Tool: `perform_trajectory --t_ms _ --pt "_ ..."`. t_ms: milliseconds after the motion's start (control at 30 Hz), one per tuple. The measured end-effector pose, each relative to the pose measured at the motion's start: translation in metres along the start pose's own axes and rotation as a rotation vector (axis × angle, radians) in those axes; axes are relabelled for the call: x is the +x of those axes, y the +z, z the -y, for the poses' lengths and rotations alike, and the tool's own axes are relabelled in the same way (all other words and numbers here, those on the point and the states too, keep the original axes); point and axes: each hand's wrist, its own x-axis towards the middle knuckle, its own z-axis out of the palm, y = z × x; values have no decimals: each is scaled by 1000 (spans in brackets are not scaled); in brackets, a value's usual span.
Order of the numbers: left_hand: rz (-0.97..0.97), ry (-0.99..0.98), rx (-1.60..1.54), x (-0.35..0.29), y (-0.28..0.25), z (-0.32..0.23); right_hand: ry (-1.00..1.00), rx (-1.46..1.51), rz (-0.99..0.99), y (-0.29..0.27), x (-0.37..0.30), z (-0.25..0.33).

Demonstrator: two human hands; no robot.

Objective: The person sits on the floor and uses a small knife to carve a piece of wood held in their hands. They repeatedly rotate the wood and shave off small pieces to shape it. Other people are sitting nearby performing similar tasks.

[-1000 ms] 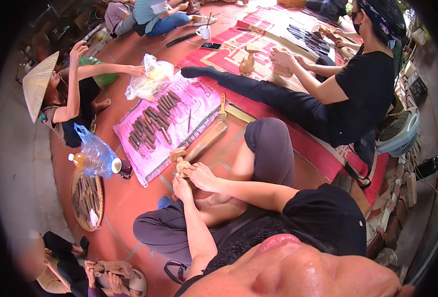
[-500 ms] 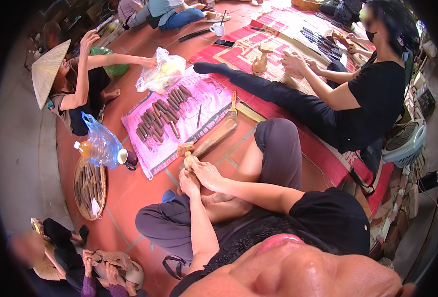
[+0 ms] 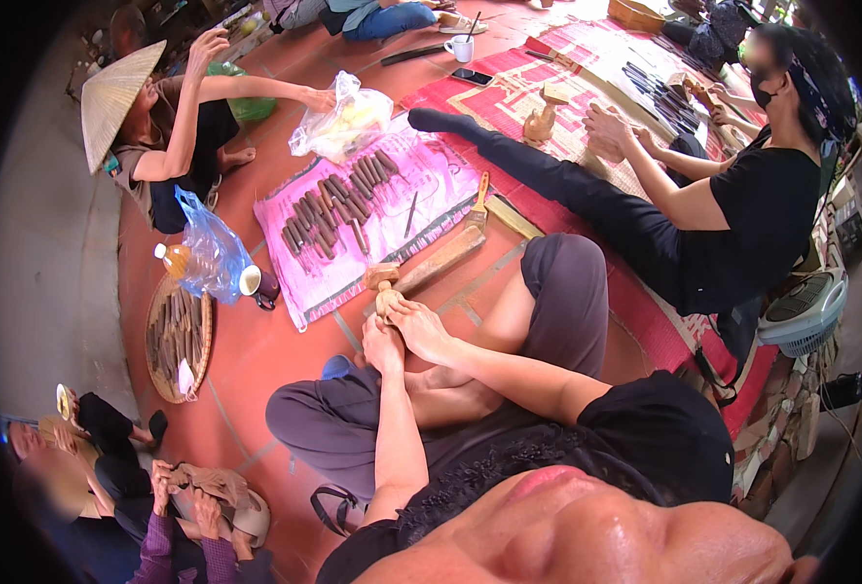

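Note:
Between my crossed legs, a small carved wooden figure (image 3: 384,284) stands upright with a wide block-like top. My left hand (image 3: 384,347) is closed round its lower part. My right hand (image 3: 419,329) has its fingers pressed against the figure's right side, just above my left hand. The figure's base is hidden by my fingers, and I cannot make out any tool in either hand. Just beyond the figure lies a long wooden block (image 3: 440,260) on the tiles, with a yellow-handled flat brush (image 3: 479,206) by its far end.
Several brown-handled tools lie on a pink cloth (image 3: 309,310). At the left are a blue plastic bag (image 3: 219,258), a cup (image 3: 250,280) and a round basket (image 3: 207,336) of similar tools. A person in black (image 3: 742,219) sits at the right, one in a conical hat (image 3: 124,92) far left.
My view has turned slightly, so the far surroundings sit further right in the picture. Both hands stay on the carved figure, with only a slight shift. The conical-hatted person's hand remains at the plastic bag.

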Motion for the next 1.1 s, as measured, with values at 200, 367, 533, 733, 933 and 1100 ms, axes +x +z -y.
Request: perform_trajectory --t_ms 200,367,533,733,933,1100 --pt "14 48 14 3 0 3 -63 -101 24 -12 32 -8" --pt "-2 -2 -17 3 2 11 -78 -26 24 -9 -10 -2" --pt "145 4 150 0 -7 -7 -55 -162 7 -14 29 -10" --pt "220 53 63 -5 -24 -12 7 -62 101 -15 8 -10" --pt "345 28 -72 2 -27 -10 -20 -160 88 -19 17 -14" --pt "393 47 -159 6 -32 -10 27 -81 129 -19 28 -23"
